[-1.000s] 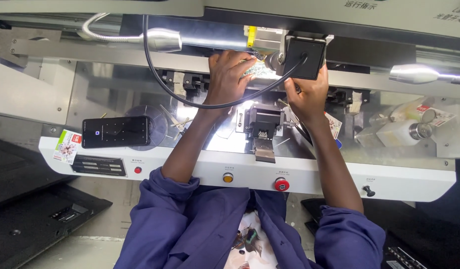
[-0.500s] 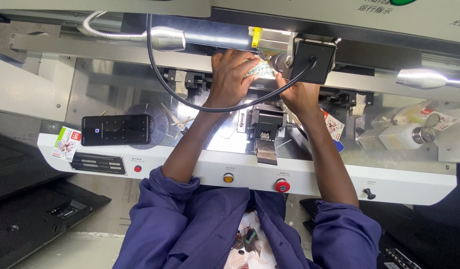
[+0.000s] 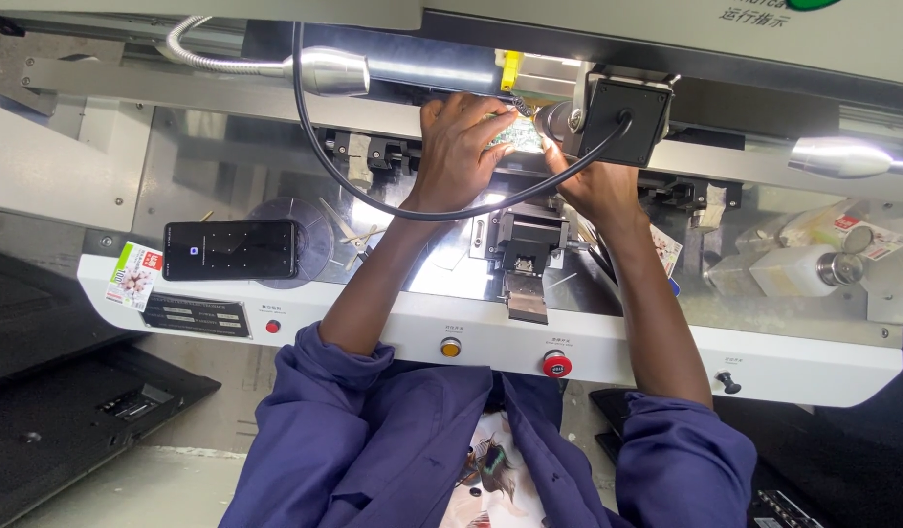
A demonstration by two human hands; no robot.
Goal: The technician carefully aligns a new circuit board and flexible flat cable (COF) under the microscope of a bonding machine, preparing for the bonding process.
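Observation:
Both my arms, in blue sleeves, reach into a white and grey machine. My left hand (image 3: 459,147) curls over a small green circuit board (image 3: 510,132) and grips it from the left. Fingers of my right hand (image 3: 590,184) pinch the board's right edge, just under a black box (image 3: 622,119) with a round metal fitting. The board sits in bright light, mostly hidden by my fingers. A black cable (image 3: 319,156) loops from the top, under my left wrist, to the black box.
A dark phone (image 3: 231,249) lies on the machine's left shelf. A yellow button (image 3: 451,347) and a red button (image 3: 557,364) sit on the white front panel (image 3: 793,357). A gooseneck lamp (image 3: 329,70) hangs upper left; a white bottle (image 3: 798,269) lies at the right.
My right hand has come down from the face of the black box to just below it. My left hand stays on the board. The view has shifted slightly.

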